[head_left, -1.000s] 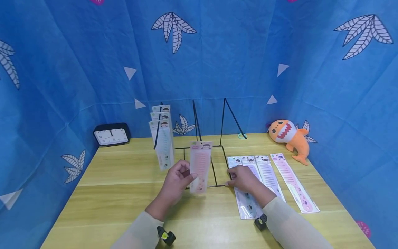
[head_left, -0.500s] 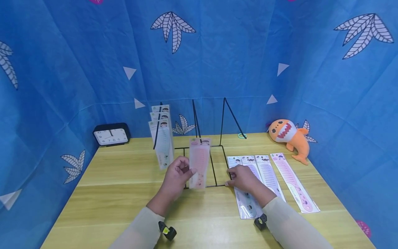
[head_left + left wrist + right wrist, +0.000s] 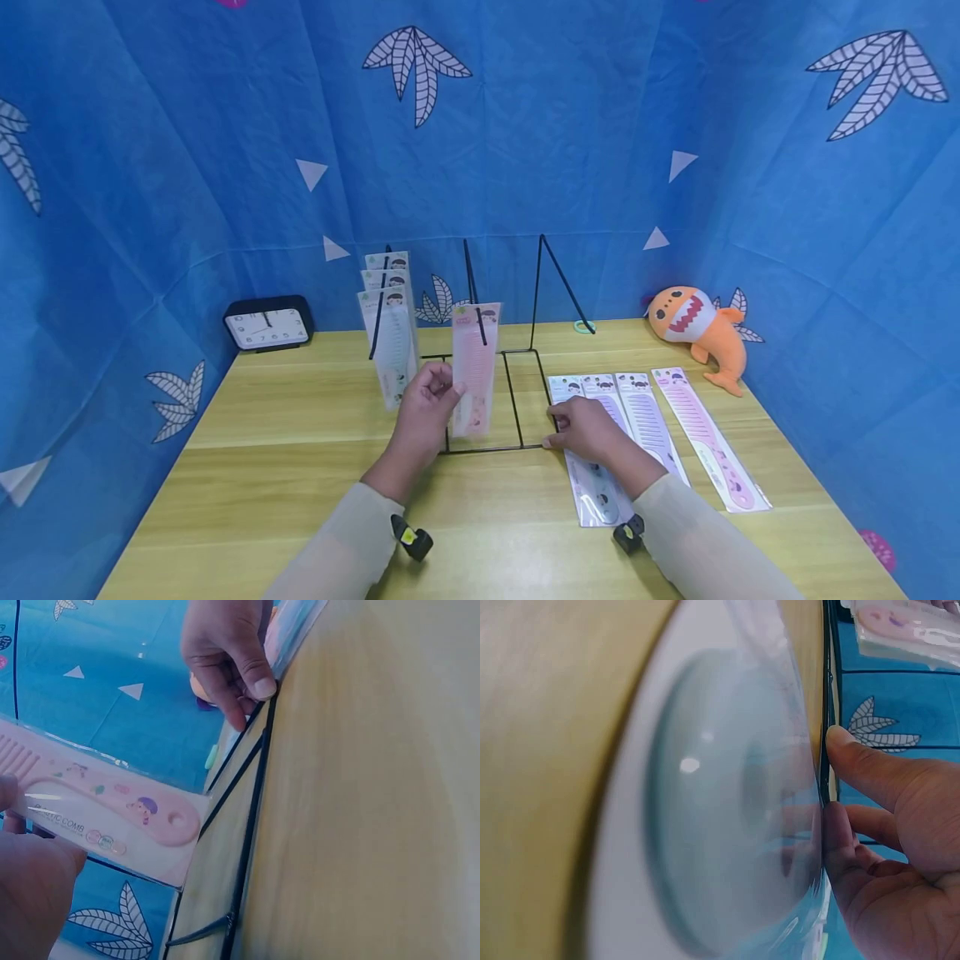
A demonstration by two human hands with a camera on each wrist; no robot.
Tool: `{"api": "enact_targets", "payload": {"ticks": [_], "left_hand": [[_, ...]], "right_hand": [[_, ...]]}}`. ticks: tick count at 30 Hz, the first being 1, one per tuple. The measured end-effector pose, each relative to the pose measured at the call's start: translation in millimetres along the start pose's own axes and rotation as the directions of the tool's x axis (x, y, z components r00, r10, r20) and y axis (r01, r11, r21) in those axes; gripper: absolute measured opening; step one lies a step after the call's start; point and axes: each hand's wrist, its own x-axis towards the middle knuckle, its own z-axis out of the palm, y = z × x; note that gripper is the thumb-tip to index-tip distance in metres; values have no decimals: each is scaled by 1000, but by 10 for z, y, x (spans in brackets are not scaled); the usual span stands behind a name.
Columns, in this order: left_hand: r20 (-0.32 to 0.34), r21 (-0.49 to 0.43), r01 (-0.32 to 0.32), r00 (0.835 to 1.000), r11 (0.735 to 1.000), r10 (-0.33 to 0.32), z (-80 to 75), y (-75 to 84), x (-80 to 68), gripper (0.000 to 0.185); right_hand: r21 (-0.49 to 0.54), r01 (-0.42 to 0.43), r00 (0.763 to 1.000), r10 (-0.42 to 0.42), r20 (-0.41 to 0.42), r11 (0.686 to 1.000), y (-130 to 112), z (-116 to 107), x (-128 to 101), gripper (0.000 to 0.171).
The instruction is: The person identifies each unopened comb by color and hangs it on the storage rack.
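Observation:
My left hand pinches a pink comb in a clear package by its left edge. In the left wrist view the pink comb shows its teeth and rounded handle end. The middle prong of a black wire display rack passes through the package's top, its tip showing in front. On the right, my right hand holds the front right corner of the rack's base between thumb and fingers; the right wrist view shows the thumb at the wire. Several packaged combs hang on the left prong.
Packaged combs lie in a row beside and partly under my right forearm, with a pink packaged comb further right. An orange shark plush sits at the back right, a black-framed clock at the back left. A blue curtain encloses the table.
My left hand has moved the pink comb's package up and away from me, from in front of the middle prong's tip to onto the prong. The right hand has stayed on the rack.

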Motion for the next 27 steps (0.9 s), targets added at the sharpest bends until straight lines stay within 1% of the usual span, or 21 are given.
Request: {"api": "enact_targets", "payload": {"ticks": [5,7,11,13,18,22,27], "left_hand": [[-87,-39,5,996,999,-8,77,9,164,14],[-124,-51,17,992,999,-23,113,18,229,13],[-190,-22,46,981,999,-50,183,29,367,12],[-209,-17,58,976,998,-60,213,33,436,13],[-231,-26,69,970,997,-73,258,49,588,15],[-264,-17,84,961,996,-85,266,47,689,17],[-298,4,94,950,996,-89,285,41,774,17]], "right_hand": [[-4,-1,1000,1,-4,1000,3,-1,2,57],[-5,7,1000,-8,-6,1000,3,1,6,51],[1,20,1000,-20,-9,1000,1,7,12,46],[3,18,1000,-18,-7,1000,6,10,16,47],[9,6,1000,-6,-4,1000,8,10,18,57],[7,8,1000,-8,-1,1000,13,14,20,58],[6,-5,1000,5,-2,1000,34,14,22,60]]}}
